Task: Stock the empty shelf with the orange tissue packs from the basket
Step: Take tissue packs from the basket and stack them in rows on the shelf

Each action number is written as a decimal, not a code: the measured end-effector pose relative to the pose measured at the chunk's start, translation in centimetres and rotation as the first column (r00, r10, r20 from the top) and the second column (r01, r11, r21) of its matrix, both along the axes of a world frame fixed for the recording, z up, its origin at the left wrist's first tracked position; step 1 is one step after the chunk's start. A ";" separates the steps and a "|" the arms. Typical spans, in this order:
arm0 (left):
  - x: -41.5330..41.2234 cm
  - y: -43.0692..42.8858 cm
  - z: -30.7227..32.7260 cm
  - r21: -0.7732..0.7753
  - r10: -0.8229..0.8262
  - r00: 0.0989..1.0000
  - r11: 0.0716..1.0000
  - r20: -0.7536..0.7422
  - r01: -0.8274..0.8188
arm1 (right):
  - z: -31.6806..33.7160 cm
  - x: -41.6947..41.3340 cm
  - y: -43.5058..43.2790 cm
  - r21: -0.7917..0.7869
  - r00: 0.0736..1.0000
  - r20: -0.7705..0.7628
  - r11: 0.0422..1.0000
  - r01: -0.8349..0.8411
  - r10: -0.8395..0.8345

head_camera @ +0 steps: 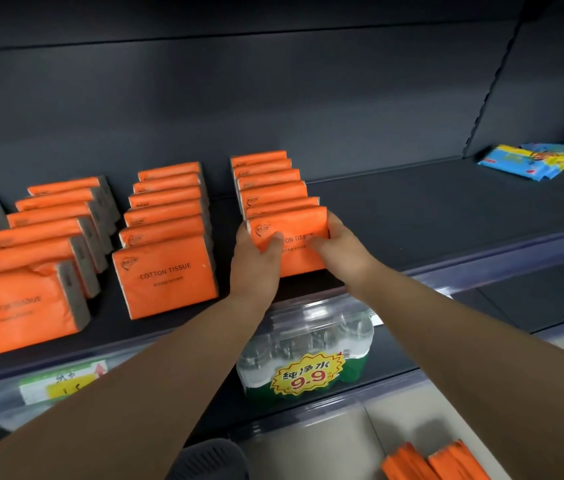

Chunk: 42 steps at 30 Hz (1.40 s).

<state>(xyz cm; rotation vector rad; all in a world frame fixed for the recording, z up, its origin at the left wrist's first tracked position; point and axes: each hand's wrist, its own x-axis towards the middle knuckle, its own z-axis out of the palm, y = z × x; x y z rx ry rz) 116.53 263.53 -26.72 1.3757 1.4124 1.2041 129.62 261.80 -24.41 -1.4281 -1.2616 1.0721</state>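
An orange tissue pack (294,225) stands upright at the front of the rightmost row on the dark shelf (446,216). My left hand (256,261) grips its left side, thumb on the front face. My right hand (339,244) grips its right side. Several more orange packs stand behind it in the row (266,178). Further rows of orange packs (166,209) fill the shelf to the left. At the bottom right, orange packs (436,462) lie low down; the basket holding them is out of view.
Blue and yellow packets (536,161) lie at the shelf's far right. A wrapped pack of water bottles (308,344) with a yellow 9.9 price tag sits on the lower shelf. A dark grey ribbed object (211,459) shows at the bottom edge.
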 end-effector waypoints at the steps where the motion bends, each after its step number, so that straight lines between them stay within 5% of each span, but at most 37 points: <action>1: 0.0 0.0 -0.1 -0.001 -0.007 1.000 1.000 0.011 0.007 | -0.1 0.1 0.0 -0.002 1.000 -0.003 1.000 -0.003 0.003; 24: -0.6 -0.9 1.4 0.071 -0.042 0.976 0.996 -0.214 0.059 | 0.0 1.0 -1.0 0.019 0.981 0.183 0.998 0.068 -0.070; 28: -0.6 -1.7 3.2 0.194 0.024 0.886 0.978 -0.462 0.075 | 1.6 1.7 -2.3 0.053 0.960 0.271 0.997 0.059 -0.071; 33: -0.5 -3.9 5.3 0.195 0.027 0.671 0.965 -0.741 0.177 | 4.0 2.4 -4.9 0.108 0.890 0.454 0.994 -0.008 -0.043; 37: 0.1 -6.4 7.5 0.194 0.039 0.549 0.955 -0.835 0.227 | 6.0 3.3 -7.6 0.162 0.803 0.591 0.986 -0.032 -0.071; 42: 1.4 -10.4 9.8 0.185 0.043 0.499 0.953 -0.866 0.238 | 7.7 5.0 -11.8 0.177 0.670 0.736 0.983 -0.054 -0.096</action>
